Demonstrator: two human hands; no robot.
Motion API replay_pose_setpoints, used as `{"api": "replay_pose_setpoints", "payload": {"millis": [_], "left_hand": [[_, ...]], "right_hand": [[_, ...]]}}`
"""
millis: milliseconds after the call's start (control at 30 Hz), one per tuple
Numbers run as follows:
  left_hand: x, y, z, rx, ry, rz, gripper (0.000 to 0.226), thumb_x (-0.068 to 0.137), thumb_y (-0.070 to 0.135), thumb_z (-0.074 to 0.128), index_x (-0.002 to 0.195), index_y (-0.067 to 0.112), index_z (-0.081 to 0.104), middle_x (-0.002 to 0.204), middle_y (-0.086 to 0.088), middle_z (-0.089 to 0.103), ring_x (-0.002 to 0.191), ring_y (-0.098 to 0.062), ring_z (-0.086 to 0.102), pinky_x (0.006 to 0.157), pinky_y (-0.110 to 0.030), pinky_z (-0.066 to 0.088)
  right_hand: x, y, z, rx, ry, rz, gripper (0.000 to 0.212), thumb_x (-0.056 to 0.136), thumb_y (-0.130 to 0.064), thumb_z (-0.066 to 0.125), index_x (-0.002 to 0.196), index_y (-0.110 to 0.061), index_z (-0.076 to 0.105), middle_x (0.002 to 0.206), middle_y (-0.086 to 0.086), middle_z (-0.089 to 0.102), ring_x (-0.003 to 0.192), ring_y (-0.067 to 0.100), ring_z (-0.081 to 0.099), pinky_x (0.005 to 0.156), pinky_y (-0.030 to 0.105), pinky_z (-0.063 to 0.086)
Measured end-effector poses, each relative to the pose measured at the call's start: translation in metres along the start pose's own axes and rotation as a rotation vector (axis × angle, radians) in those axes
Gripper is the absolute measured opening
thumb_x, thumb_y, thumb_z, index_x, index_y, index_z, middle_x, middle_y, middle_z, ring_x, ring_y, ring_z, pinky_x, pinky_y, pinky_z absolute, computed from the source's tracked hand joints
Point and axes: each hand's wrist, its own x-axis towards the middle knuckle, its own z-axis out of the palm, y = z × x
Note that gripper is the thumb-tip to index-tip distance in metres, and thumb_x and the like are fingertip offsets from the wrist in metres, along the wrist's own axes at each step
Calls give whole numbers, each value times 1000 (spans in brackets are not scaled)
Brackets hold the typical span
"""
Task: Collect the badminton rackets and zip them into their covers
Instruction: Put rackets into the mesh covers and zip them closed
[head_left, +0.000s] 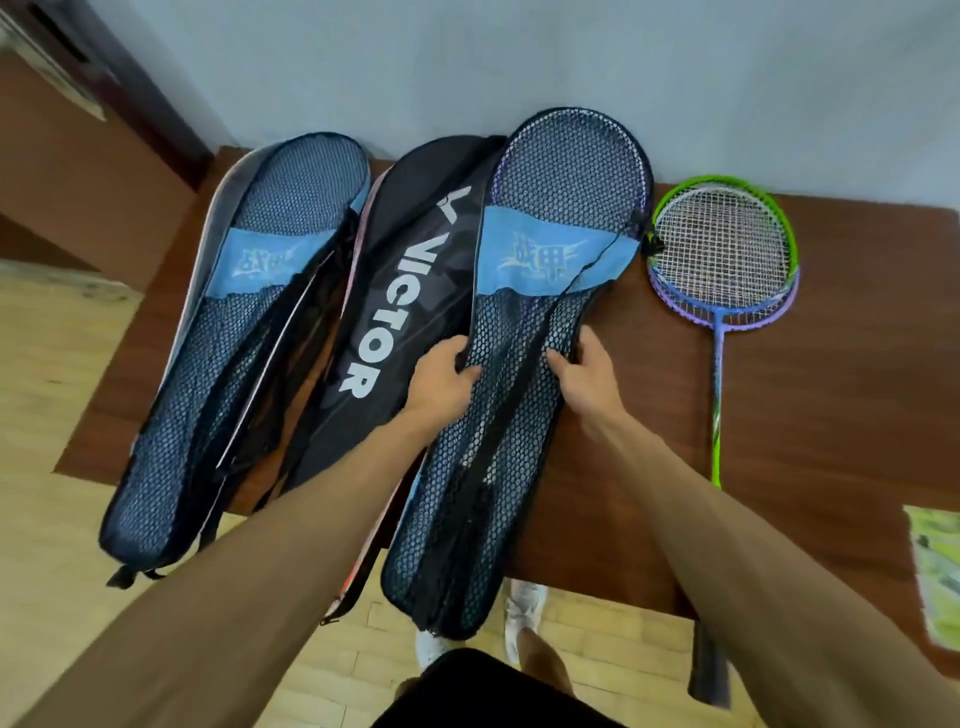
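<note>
Over the brown wooden table's (805, 415) front edge, the left hand (441, 382) and right hand (587, 374) pinch the blue mesh racket cover (519, 322), whose overhanging end could drag it floorward.

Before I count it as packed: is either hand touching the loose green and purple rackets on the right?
Apart. The head view shows bare table between the right hand and the loose rackets; both hands grip the mesh cover.

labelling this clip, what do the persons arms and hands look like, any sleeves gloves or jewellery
Both forearms are bare to the bottom of the frame: no sleeves in view. The left hand and right hand are ungloved, with no watch, bracelet or ring visible on the sides shown. No markings show.
</note>
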Motion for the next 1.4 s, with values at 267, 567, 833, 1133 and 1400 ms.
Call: {"api": "replay_pose_setpoints", "payload": {"millis": [267, 567, 833, 1133, 1400], "left_hand": [[-9, -7, -72, -99, 27, -19, 27, 91, 10, 59, 118, 8, 60, 115, -2, 64, 102, -17, 58, 91, -28, 45], [8, -56, -138, -232, -29, -69, 26, 93, 17, 56, 118, 10, 59, 118, -5, 64, 107, -23, 60, 97, -43, 48], [29, -111, -156, -141, -119, -94, 34, 95, 22, 54, 124, 6, 55, 123, -10, 62, 111, -28, 58, 98, -43, 47], [27, -132, -157, -53, -143, -99, 39, 96, 28, 52, 128, 7, 48, 126, -10, 58, 113, -29, 56, 96, -40, 47], [-6, -154, -216, -73, 45, -25, 15, 93, 16, 54, 103, 15, 65, 96, 1, 64, 89, -13, 58, 72, -20, 43]], "right_hand": [[-2, -56, 48, -95, -77, -116, 36, 94, -16, 56, 130, -18, 51, 127, -4, 59, 118, 18, 54, 104, 45, 43], [10, -84, 118, -146, -92, 30, 23, 91, -13, 62, 113, -10, 57, 114, 2, 64, 104, 20, 59, 92, 35, 49], [-3, -73, 163, -256, 34, 80, 30, 93, -17, 58, 123, -15, 52, 111, -1, 59, 107, 21, 57, 84, 31, 46], [-29, -55, 177, -535, 174, 17, 50, 89, -18, 61, 133, -5, 41, 133, 15, 46, 118, 31, 48, 88, 35, 43], [-60, -72, 236, -632, -34, -553, 22, 89, -7, 56, 111, -8, 57, 99, 5, 52, 92, 21, 51, 82, 36, 47]]}}
